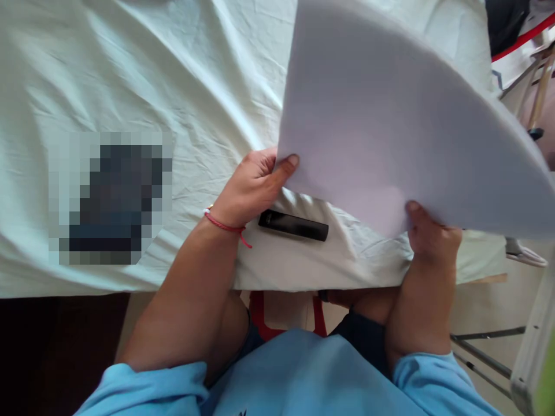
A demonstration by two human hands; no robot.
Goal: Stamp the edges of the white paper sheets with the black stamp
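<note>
A large white sheet of paper (pixel 368 115) is held up over the cloth-covered surface, curving away toward the right. My left hand (pixel 260 182) pinches its lower left corner, thumb on the face turned to me and fingers behind. Along its lower edge my right hand (pixel 431 231) grips it too, with the thumb on the near face. The fingers of that hand are mostly hidden behind the sheet. Just below my left hand, a slim black oblong object (pixel 295 225) lies on the cloth; its kind is not plain.
A pale green wrinkled cloth (pixel 208 75) covers the surface. On the left lies a dark blurred-out object (pixel 121 196). A metal frame (pixel 489 335) stands at the right, and a black item (pixel 505 23) sits at the upper right.
</note>
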